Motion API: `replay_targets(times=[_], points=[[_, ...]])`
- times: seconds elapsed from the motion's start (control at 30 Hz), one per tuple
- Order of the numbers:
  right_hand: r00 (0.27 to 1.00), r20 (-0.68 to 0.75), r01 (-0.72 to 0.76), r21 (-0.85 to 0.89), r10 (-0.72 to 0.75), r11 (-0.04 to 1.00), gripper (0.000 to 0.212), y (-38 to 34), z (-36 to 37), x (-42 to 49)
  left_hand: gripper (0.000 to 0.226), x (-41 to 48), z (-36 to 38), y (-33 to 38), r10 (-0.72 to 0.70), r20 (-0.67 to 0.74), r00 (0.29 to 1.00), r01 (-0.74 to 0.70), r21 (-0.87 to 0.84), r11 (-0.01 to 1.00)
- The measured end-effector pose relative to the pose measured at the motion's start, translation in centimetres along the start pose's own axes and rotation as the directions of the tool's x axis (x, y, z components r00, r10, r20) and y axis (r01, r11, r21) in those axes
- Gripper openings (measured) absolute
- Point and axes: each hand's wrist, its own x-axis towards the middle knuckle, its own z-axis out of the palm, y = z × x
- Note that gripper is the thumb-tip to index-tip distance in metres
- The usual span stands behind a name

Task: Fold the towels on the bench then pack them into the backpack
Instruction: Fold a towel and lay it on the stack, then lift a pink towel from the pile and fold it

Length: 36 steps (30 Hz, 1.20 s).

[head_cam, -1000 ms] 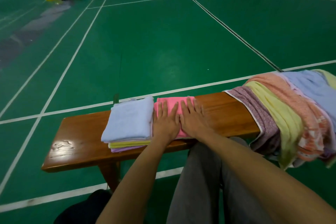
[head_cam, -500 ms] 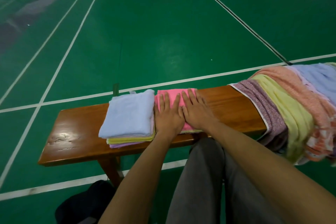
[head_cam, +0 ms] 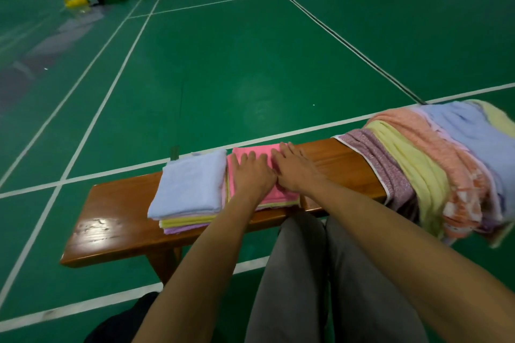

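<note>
Pink towel (head_cam: 267,175), folded, lies flat on the wooden bench (head_cam: 117,220) at about mid-length, spanning from the far edge to the near edge. We see both hands laid on top of it, fingers straight and spread, palms down, gripping nothing: left hand (head_cam: 252,175) on its left half, right hand (head_cam: 295,170) on its right half with fingertips near the far edge. Thin yellowish layer shows under the pink at the near edge, can't tell if a second towel. Just beside it, toward the bench's left end, sits a folded stack (head_cam: 189,189), pale blue on top, yellow and purple edges below, touching or nearly touching the pink one. Unfolded pile (head_cam: 434,164) drapes over the right end: purple, yellow, orange, blue, hanging off the near edge. Dark shape on the floor below the near left, likely the backpack (head_cam: 125,323), mostly cut off. We judge this as pressing the fold flat; plenty of folding left, packing not started. Handling: soft, light, limp cloth, no stiffness, so the fold opens if lifted by one corner. We'd slide fingers under both short sides and carry it flat, or pinch through all layers at the folded edge.
</note>
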Motion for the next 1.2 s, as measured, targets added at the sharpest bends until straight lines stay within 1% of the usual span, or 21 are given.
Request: replay_targets(times=[0.1,0.2,0.3,0.4,0.57,0.7,0.87,1.0,1.07,1.13,1.2], points=[[1.0,-0.002,-0.002,-0.024,0.002,1.0,0.082,0.9,-1.1,-1.0,0.036,0.4,-0.6,1.8,0.009,-0.001,1.0,-0.009,-0.063,0.998],[1.0,-0.025,-0.02,-0.037,0.019,0.999,0.079,2.5,-1.9,-1.7,0.032,0.4,-1.2,3.9,0.035,-0.008,0.999,-0.036,-0.11,0.993],[0.999,-0.03,-0.041,-0.055,0.04,0.998,0.081,3.9,-2.2,-2.5,0.034,0.2,-1.5,5.7,0.072,0.008,0.997,-0.071,-0.103,0.992],[0.996,-0.042,-0.075,-0.045,0.073,0.996,0.078,5.5,-2.6,-3.1,0.036,0.1,-1.3,7.3,0.118,0.004,0.993,-0.117,-0.095,0.989],[0.992,-0.054,-0.118,-0.054,0.115,0.992,0.072,7.4,-3.1,-3.8,0.029,0.6,-1.6,9.5,0.16,-0.027,0.987,-0.162,-0.122,0.979],[0.985,-0.08,-0.157,-0.047,0.153,0.987,0.072,8.9,-3.2,-3.9,0.028,1.9,-1.7,11.2,0.204,-0.028,0.979,-0.206,-0.096,0.974],[0.971,-0.112,-0.211,0.004,0.21,0.977,0.071,11.5,-2.7,-4.5,0.03,3.5,-1.8,14.0,0.267,-0.026,0.963,-0.268,-0.07,0.961],[0.949,-0.101,-0.291,0.073,0.297,0.954,0.072,14.1,-1.9,-5.5,0.03,3.6,-1.3,17.5,0.302,-0.004,0.953,-0.3,-0.137,0.944],[0.938,-0.061,-0.335,0.1,0.342,0.937,0.069,15.7,-1.9,-6.3,0.026,3.7,-0.5,19.3,0.3,0.009,0.954,-0.292,-0.2,0.935],[0.93,-0.026,-0.362,0.1,0.366,0.927,0.067,17.3,-1.8,-7.0,0.022,3.8,0.4,21.0,0.299,0.074,0.951,-0.268,-0.282,0.921],[0.921,0.002,-0.387,0.092,0.389,0.917,0.067,18.6,-1.8,-7.3,0.023,4.2,1.0,22.3,0.316,0.138,0.939,-0.254,-0.343,0.904]])
